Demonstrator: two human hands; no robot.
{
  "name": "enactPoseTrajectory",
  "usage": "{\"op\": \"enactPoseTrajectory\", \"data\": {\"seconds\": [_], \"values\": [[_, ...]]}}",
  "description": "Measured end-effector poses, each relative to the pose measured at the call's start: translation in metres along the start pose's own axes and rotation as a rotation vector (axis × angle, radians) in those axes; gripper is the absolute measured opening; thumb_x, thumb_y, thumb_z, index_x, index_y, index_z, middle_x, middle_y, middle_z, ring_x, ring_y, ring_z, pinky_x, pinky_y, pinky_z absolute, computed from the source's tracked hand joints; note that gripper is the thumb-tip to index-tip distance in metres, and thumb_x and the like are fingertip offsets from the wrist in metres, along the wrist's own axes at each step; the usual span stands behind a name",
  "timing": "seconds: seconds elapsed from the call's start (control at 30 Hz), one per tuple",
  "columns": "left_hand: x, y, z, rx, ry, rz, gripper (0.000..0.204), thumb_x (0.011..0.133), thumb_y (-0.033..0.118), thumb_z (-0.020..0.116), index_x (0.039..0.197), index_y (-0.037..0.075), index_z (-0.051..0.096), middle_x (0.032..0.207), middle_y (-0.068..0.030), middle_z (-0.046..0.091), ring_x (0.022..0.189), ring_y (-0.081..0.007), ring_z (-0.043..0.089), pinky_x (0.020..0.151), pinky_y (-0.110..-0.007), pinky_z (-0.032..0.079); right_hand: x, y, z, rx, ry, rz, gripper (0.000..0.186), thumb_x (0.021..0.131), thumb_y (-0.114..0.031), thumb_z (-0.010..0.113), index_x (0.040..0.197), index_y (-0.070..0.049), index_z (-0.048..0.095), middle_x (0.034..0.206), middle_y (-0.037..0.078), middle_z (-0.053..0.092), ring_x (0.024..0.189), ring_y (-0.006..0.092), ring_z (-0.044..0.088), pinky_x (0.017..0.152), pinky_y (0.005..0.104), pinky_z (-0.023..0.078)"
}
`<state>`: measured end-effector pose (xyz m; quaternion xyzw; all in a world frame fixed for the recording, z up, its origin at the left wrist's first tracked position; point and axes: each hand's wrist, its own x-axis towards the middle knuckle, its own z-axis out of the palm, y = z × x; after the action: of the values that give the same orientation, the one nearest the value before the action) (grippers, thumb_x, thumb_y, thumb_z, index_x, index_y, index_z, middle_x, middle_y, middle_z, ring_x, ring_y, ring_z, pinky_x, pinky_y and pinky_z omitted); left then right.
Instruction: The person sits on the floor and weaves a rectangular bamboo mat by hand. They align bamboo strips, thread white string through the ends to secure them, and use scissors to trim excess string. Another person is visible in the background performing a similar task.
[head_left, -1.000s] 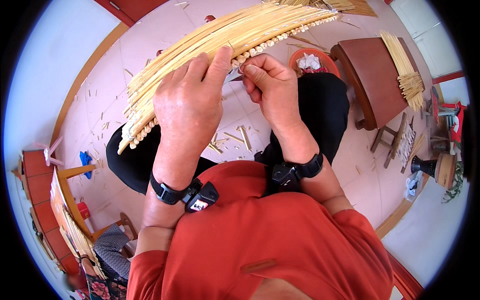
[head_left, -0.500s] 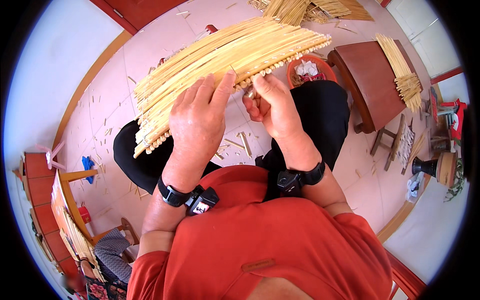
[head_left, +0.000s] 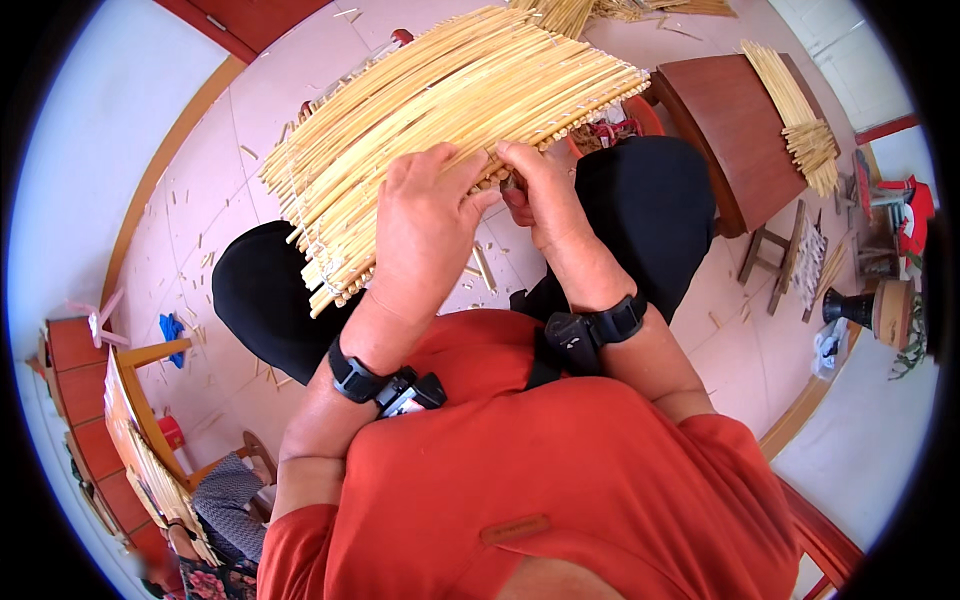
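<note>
A mat of pale yellow stalks (head_left: 430, 110), stitched in rows with white thread, lies tilted over my lap. My left hand (head_left: 425, 220) grips its near edge, fingers flat on the top and thumb bent toward the cut stalk ends. Just to the right, my right hand (head_left: 548, 195) pinches the same edge, its thumb and fingertip near the left fingertips and the other fingers curled under. Whether a needle or thread sits between the right fingers is hidden. A black band with a small device is on each wrist.
A brown wooden stool (head_left: 730, 130) carries a bundle of stalks (head_left: 795, 120). Between it and my right knee is a red basket (head_left: 645, 118) holding scraps. Stalk bits litter the tiled floor. Another person's patterned trouser leg (head_left: 228, 500) shows at lower left, beside a wooden chair (head_left: 150, 400).
The mat has tipped, showing more of its top face. My left hand has turned and shifted right, bringing its thumb close to the right hand. A thin needle-like tip seen earlier no longer shows.
</note>
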<state>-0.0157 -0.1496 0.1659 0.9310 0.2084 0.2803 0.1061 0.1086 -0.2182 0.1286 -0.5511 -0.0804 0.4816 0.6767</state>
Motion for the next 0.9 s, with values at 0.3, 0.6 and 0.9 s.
{"op": "enactPoseTrajectory", "data": {"seconds": [0.3,0.6,0.9], "values": [[0.02,-0.005,0.021,-0.314,-0.001,-0.194,0.009,0.07,0.002,0.07,0.077,0.001,0.065,0.077,-0.0096,0.06,0.077,-0.0246,0.057,0.07,-0.033,0.046,0.003,0.005,-0.005,-0.056,0.014,-0.026,0.031,0.082,-0.035,0.057,0.078,-0.004,0.061,0.063,0.0,0.051,0.048,0.0057,0.041,0.041,0.021,0.029],[0.021,0.001,0.029,-0.362,0.052,-0.235,0.004,0.068,0.006,0.067,0.067,0.004,0.064,0.071,-0.0091,0.061,0.076,-0.0289,0.057,0.068,-0.039,0.047,0.005,0.008,-0.008,-0.178,0.018,-0.195,0.029,0.084,-0.028,0.057,0.079,0.0,0.062,0.063,0.002,0.055,0.051,0.0092,0.045,0.047,0.0243,0.035],[0.022,0.007,0.03,-0.393,0.108,-0.262,0.002,0.07,0.004,0.066,0.07,0.003,0.064,0.072,-0.0108,0.061,0.067,-0.029,0.059,0.062,-0.037,0.048,0.005,0.009,-0.009,-0.104,-0.03,-0.182,0.026,0.084,-0.026,0.056,0.077,-0.001,0.06,0.058,0.001,0.051,0.046,0.0078,0.042,0.042,0.0244,0.031]]}}
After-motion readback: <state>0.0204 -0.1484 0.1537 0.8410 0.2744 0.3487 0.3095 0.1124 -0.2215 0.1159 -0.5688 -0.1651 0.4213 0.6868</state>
